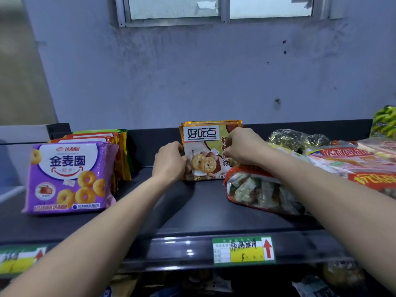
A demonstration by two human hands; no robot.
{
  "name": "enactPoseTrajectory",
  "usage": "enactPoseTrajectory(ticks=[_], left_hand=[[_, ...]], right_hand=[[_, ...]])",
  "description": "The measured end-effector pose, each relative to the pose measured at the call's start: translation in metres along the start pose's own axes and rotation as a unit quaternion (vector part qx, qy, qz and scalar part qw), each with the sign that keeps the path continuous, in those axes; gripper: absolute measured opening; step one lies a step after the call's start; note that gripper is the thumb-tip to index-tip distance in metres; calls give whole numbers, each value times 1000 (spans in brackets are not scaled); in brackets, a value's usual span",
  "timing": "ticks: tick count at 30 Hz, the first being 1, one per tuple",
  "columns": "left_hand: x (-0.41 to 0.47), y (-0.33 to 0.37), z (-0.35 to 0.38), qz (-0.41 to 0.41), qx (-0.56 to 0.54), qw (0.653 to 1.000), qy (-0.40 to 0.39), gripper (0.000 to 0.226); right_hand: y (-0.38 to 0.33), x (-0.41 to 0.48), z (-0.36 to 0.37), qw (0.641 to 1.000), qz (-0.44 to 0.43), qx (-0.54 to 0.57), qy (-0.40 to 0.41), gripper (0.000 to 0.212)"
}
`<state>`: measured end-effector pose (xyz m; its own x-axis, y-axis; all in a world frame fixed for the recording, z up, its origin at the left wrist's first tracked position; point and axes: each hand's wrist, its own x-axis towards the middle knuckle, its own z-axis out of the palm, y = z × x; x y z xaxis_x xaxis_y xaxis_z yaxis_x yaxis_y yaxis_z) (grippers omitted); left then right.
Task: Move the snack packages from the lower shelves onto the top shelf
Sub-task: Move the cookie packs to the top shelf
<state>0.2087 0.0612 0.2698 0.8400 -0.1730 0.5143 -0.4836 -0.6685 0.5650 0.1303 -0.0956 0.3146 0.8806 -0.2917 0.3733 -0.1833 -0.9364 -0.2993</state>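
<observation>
A gold-and-white cookie package (203, 133) stands upright at the back middle of the dark top shelf (192, 211). My left hand (170, 161) grips its left edge. My right hand (244, 146) holds its right side near the top, with the forearm resting over a red bag of wrapped snacks (257, 189). More gold packages appear to stand behind the front one. Below the shelf edge, dim packages (317, 286) lie on a lower shelf.
A purple ring-cookie package (68, 176) stands at the left with orange and green packs (120, 151) behind it. Pink and red snack bags (353, 161) pile up at the right. A green-yellow price tag (243, 249) sits on the shelf's front rail. A wall rises behind.
</observation>
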Motion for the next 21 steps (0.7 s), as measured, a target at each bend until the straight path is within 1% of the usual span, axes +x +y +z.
enactPoseTrajectory(ticks=[2, 5, 12, 15, 18, 21], left_hand=[[-13, 6, -9, 39, 5, 999, -2, 17], [-39, 16, -25, 86, -8, 996, -3, 17], [-119, 23, -60, 138, -23, 989, -36, 13], [-162, 19, -73, 162, -20, 985, -63, 13], [-207, 5, -80, 176, -13, 977, -116, 14], [-247, -19, -74, 147, -1, 971, -189, 13]], right_hand=[[-4, -14, -2, 1000, -22, 2, 16, 18], [-12, -42, -6, 998, -47, -6, 49, 20], [-29, -129, -10, 990, -101, -52, 87, 22], [-33, -175, -6, 990, -108, -58, 63, 21], [-34, -223, 7, 991, -114, -62, 25, 25], [-32, -262, 31, 994, -90, -58, -36, 25]])
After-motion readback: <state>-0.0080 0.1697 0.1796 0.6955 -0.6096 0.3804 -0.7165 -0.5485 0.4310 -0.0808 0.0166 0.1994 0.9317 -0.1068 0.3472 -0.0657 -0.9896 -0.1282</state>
